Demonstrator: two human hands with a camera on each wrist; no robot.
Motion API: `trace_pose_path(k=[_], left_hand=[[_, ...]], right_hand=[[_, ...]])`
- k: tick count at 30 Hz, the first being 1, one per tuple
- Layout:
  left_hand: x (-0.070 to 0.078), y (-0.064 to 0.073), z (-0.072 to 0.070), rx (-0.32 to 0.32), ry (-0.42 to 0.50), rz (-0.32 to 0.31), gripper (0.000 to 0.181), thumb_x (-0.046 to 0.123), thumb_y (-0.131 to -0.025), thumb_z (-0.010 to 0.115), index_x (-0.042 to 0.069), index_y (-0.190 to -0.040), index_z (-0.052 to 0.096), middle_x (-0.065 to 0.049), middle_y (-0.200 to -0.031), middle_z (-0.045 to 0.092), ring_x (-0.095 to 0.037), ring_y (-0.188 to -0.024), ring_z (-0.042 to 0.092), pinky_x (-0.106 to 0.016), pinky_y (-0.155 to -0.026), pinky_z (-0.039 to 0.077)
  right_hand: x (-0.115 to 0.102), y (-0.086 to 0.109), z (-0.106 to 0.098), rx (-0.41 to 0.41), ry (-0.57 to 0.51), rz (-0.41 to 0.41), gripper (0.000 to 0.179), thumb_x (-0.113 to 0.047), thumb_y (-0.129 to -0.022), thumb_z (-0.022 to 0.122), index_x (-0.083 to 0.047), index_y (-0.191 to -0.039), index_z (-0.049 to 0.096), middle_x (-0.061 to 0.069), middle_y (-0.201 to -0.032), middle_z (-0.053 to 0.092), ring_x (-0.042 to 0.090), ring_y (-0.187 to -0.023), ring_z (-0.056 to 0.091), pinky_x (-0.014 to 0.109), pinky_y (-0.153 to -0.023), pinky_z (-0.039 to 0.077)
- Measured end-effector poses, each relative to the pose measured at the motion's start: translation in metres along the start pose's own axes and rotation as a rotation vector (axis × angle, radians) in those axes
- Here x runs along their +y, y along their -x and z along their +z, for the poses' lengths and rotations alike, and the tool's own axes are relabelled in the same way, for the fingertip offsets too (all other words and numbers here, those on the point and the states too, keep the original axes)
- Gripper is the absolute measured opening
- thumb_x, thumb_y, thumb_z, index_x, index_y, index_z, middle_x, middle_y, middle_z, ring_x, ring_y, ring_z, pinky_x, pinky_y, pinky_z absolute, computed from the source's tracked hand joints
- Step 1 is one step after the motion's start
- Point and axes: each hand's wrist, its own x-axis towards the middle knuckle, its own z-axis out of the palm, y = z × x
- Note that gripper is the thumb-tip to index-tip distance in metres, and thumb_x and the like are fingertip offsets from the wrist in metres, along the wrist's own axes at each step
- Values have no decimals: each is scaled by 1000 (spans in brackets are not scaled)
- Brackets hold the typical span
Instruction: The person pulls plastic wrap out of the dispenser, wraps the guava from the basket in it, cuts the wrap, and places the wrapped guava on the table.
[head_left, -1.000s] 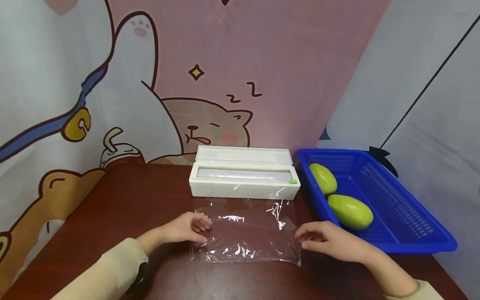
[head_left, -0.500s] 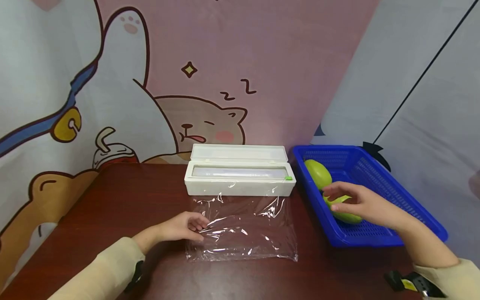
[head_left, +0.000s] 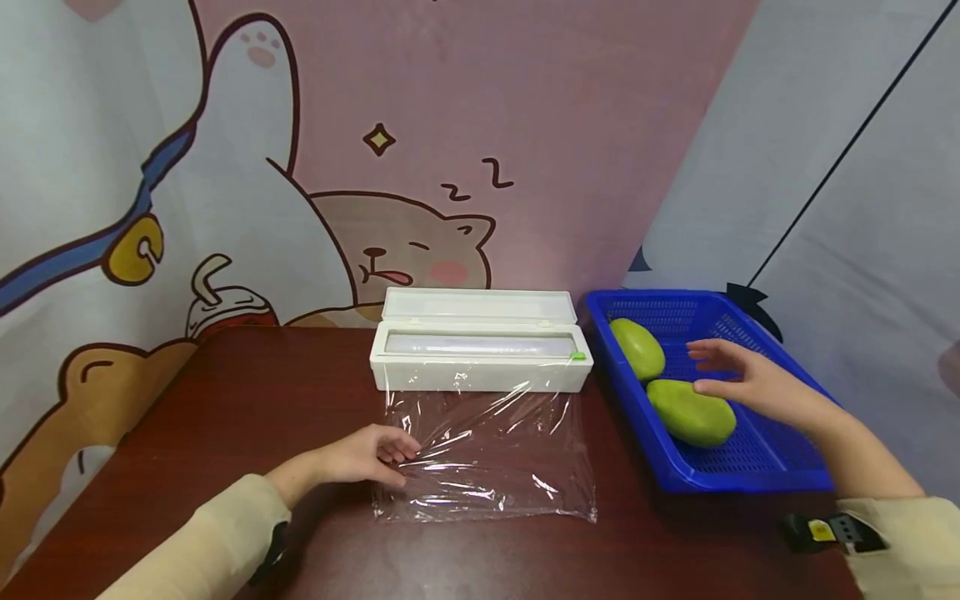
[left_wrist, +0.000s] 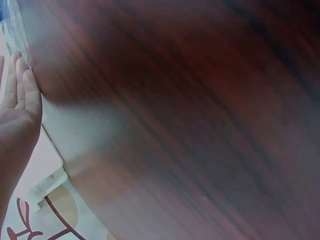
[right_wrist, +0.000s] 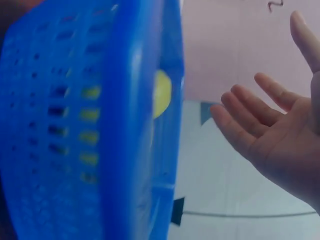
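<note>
- Since half a second ago, the right hand (head_left: 757,385) has shifted right and away over the basket (head_left: 738,481), baring more of the near fruit (head_left: 692,413); the left hand (head_left: 367,457) has stayed put.
- Nearest, the film (head_left: 495,467) lies on the bench (head_left: 420,567), reaching from the box (head_left: 480,375) toward the person, creases fanning from the left hand.
- Left grip: thumb and fingers apart, at the film's left edge. The head view shows the fingers bent; the left wrist view shows them straighter, side by side.
- Right grip: thumb and fingers apart, holding nothing. Only the right wrist view shows its spread palm, and fruit through the basket's slots.
- The near fruit lies in the basket, long axis mostly left to right, its right end nearer the person; the far fruit (head_left: 638,348), by the left wall, slants likewise, more steeply.
- Farther, the box stands with its long axis left to right, lid (head_left: 480,305) raised at the back, roll (head_left: 472,344) inside lying the same way.
- Behind, a cartoon-printed cloth (head_left: 585,150).
</note>
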Motion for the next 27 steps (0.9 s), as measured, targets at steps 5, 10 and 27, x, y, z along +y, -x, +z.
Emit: trace_pose_path(k=[5,10,27], left_hand=[[1,1,-1,2,-7,-2,46,13,-77,74,-8,-114,58,-20,-107,63,-23,-96,59,-24,-84,49],[0,1,-1,2,-9,3,45,14,-77,74,-7,-114,58,-19,-107,64,-22,-96,59,-23,-85,49],[0,1,1,-6,-11,12,44,14,-78,73,-6,-114,59,-18,-107,64,-21,-95,58,-24,-84,49]], right_hand=[[18,1,1,-46,15,58,64,-24,-91,60,7,-139,30,35,-135,39,51,-119,40,56,-88,45],[34,0,4,-88,23,102,70,-28,-91,59,11,-139,26,40,-134,34,55,-118,38,60,-85,44],[62,4,23,-124,-17,188,84,-36,-89,61,13,-140,17,45,-133,28,61,-118,33,62,-85,43]])
